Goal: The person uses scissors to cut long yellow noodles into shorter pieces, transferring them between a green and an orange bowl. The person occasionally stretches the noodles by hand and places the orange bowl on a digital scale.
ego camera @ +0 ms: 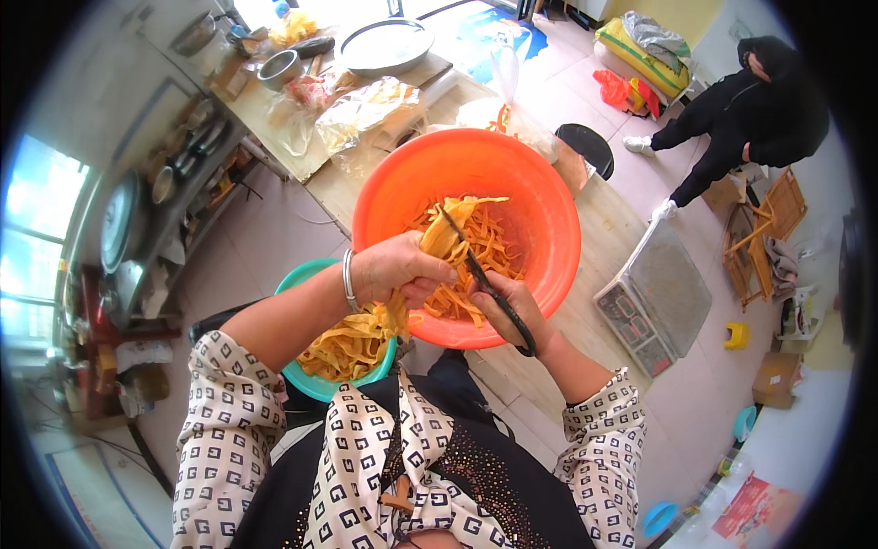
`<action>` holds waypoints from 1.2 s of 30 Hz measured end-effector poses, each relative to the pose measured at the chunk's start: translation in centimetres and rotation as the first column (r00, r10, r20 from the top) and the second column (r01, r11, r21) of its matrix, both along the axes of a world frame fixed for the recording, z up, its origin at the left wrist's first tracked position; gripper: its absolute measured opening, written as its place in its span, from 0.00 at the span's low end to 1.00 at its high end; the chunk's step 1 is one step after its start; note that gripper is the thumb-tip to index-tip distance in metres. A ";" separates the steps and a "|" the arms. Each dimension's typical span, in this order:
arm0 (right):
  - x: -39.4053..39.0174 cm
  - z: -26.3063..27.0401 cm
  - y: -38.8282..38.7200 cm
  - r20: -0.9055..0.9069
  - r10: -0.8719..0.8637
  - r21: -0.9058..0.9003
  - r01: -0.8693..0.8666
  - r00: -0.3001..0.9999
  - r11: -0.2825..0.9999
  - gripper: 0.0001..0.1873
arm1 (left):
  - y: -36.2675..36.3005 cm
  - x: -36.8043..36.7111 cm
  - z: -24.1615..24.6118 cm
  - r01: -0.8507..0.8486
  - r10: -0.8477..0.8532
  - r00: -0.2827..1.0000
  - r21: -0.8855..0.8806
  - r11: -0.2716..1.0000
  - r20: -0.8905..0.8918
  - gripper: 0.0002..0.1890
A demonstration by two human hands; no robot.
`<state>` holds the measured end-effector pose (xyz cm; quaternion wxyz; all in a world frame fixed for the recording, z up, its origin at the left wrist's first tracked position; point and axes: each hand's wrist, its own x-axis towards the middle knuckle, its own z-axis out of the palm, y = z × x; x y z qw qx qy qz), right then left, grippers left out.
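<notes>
My left hand [405, 269] grips a bunch of yellow-orange strips [442, 237], perhaps dried vegetable, over a large orange plastic basin [405, 161]. Black-handled scissors [504, 309] are in my right hand [511, 305], their blades lying across the bunch. Narrow cut shreds [497, 254] lie in the bottom of the basin. Below my left forearm a teal basin [291, 370] holds longer, wider yellow strips [343, 350]. Some strips trail from under my left hand down towards that teal basin. My palms and part of the scissor grip are hidden.
Right of the basin a digital scale [651, 298] rests at the wooden table's [579, 264] edge. Plastic bags [374, 113], a metal bowl [280, 68] and a round tray [384, 47] stand at the back. A person in black [748, 117] is at far right, near a folded wooden chair [772, 223].
</notes>
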<state>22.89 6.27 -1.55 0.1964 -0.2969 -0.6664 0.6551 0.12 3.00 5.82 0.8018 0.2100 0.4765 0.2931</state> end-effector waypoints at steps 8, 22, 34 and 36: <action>-4.2 5.0 1.1 -0.215 -0.222 -0.119 0.200 0.951 0.972 0.12 | -0.2 0.9 -0.3 0.160 -0.011 0.953 0.473 0.866 -0.302 0.05; -4.7 6.9 9.7 -0.096 -0.368 0.386 0.375 0.925 0.843 0.10 | -3.1 -1.2 -2.5 0.263 -0.224 0.961 0.293 0.919 -0.160 0.11; 1.1 -3.5 11.8 0.233 -0.318 0.194 0.276 0.919 0.941 0.24 | -0.3 -2.2 -5.2 0.071 -0.014 0.929 -0.140 0.988 0.369 0.25; 4.9 -3.0 9.5 0.054 -0.074 -0.334 0.088 0.996 0.938 0.25 | 0.2 -2.5 -5.7 0.063 0.012 0.944 -0.214 0.975 0.330 0.26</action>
